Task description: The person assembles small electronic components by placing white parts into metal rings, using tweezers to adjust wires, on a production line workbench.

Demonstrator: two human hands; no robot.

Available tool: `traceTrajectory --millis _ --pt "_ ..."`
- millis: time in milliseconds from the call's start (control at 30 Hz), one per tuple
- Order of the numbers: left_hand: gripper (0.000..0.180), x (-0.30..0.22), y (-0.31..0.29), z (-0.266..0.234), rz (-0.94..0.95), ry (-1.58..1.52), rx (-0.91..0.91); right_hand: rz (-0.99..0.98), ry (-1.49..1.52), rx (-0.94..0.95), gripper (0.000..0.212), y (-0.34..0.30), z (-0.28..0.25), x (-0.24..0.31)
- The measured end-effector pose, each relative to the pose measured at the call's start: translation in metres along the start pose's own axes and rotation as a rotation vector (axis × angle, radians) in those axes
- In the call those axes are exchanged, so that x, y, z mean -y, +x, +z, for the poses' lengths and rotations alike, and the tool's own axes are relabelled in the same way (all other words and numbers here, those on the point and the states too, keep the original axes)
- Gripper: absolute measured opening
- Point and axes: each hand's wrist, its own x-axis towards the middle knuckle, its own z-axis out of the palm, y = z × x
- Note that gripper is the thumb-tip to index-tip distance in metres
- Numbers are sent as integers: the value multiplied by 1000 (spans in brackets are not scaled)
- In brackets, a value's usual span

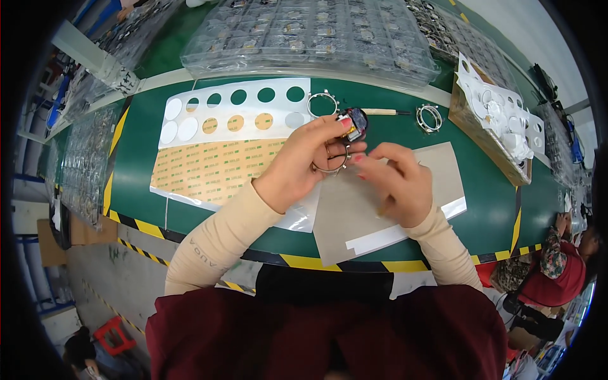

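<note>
My left hand (pixel 297 158) is closed around a small round electronic module (pixel 356 125) with a dark rim and red, yellow and white parts, pinched by thumb and fingers. A thin metal ring with small lugs (pixel 330 170) lies against the same hand's palm and fingers. My right hand (pixel 405 187) is beside it with curled fingers, their tips at the ring's right edge; whatever they pinch is too small to tell. Below both hands lies a grey-brown sheet (pixel 437 171) with a white strip (pixel 380 239).
A sticker sheet with round cut-outs (pixel 215 142) lies left on the green table (pixel 136 158). Two more metal rings (pixel 429 118) and a wooden-handled tool (pixel 380 112) lie beyond my hands. Clear parts trays (pixel 310 63) stand behind; a cardboard box (pixel 487 139) of white cut-outs stands right.
</note>
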Motion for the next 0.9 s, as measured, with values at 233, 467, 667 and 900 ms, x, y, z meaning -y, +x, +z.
traceTrajectory --millis 233,467,667,900 --pt "19 9 2 -13 -89 -136 125 -20 -57 31 42 0 11 -3" --pt "18 15 -1 2 -134 19 18 108 67 -179 36 0 12 -6" --pt "29 14 1 -3 -146 119 42 243 -21 -10 57 4 10 4" --pt "20 15 2 2 -85 265 -12 330 4 -84 67 6 0 6"
